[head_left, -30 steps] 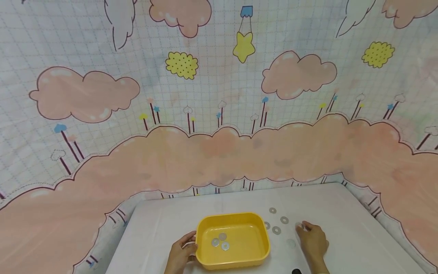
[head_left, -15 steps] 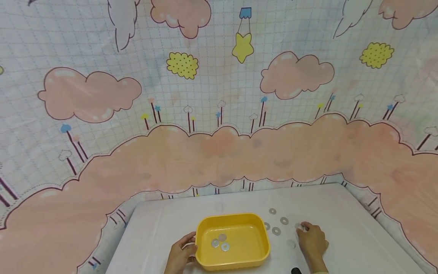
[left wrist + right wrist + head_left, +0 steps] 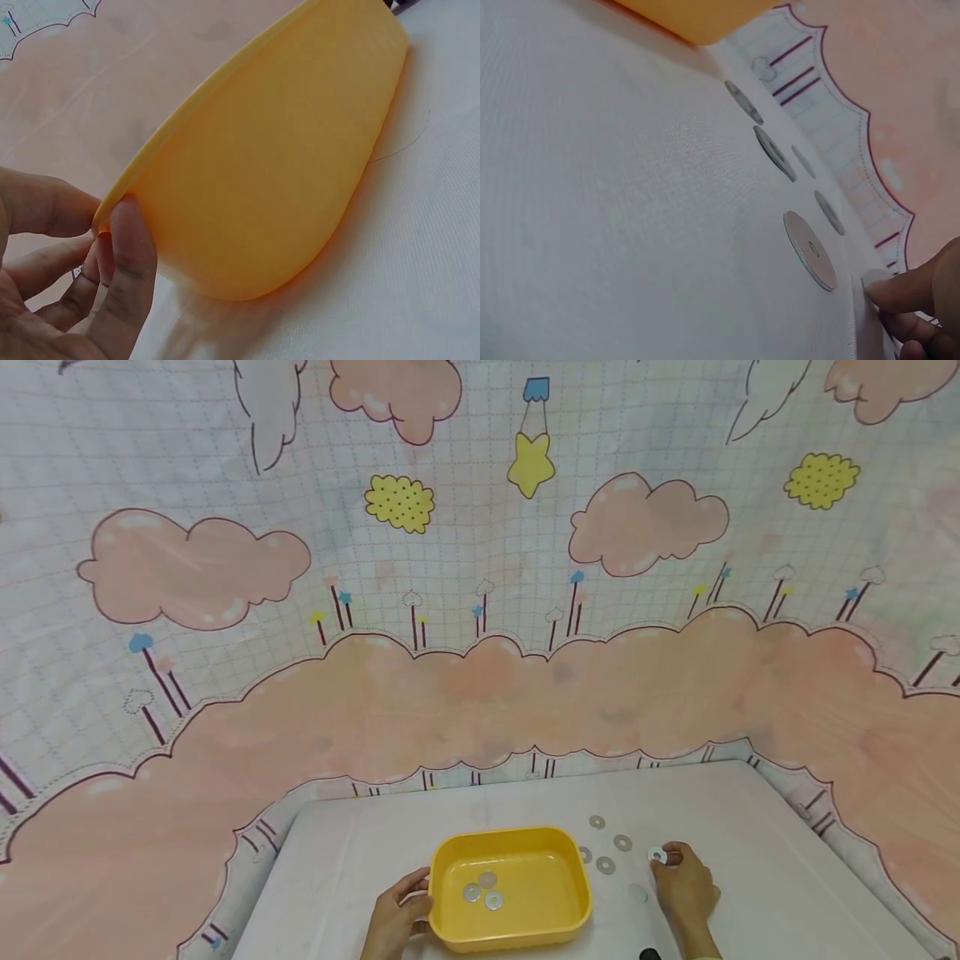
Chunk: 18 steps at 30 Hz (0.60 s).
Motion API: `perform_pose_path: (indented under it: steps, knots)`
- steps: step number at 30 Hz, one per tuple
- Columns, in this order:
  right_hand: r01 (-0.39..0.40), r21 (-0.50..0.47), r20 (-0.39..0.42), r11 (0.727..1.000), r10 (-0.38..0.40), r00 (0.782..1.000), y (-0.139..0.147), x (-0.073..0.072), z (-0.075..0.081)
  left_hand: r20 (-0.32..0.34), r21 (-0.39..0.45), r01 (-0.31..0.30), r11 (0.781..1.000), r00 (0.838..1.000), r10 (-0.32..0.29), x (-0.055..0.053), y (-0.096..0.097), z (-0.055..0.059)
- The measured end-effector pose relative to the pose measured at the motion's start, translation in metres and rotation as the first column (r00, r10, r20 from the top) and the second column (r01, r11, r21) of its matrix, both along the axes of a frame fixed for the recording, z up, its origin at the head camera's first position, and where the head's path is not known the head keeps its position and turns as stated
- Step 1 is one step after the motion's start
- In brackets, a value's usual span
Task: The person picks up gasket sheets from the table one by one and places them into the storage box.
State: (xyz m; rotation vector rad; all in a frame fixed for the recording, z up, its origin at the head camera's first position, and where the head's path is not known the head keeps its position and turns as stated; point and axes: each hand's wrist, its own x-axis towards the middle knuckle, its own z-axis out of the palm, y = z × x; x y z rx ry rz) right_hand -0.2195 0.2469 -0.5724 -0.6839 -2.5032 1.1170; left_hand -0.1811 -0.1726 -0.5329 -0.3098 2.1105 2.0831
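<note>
My left hand pinches the rim of a yellow plastic tray at its left end. The left wrist view shows thumb and fingers on either side of the rim. Three flat metal washers lie inside the tray, in its left half. To the right of the tray, my right hand holds another washer between thumb and fingers, its face and hole visible. In the right wrist view that washer is mostly hidden by the fingertips.
Several more washers lie flat on the white-covered table between tray and right hand, one nearest the front. A black rounded object shows at the bottom edge. Behind the table hangs a cloth printed with clouds.
The right fingers have picked a washer off the table and tipped it up, so its face now shows. The left hand and tray have stayed put.
</note>
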Motion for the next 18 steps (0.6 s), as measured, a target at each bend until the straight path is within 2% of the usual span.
perform_pose_path:
  steps: [11,18]
  knots:
    - [-0.011,-0.048,-0.067,0.999,0.007,0.998,0.010,0.006,0.017,0.013,0.008,0.012,1.000,1.000,-0.012,-0.001,-0.002,0.000]
    - [-0.016,-0.104,-0.029,0.994,0.013,1.000,0.009,0.008,0.026,0.018,0.018,0.002,1.000,1.000,-0.002,-0.002,-0.002,0.002]
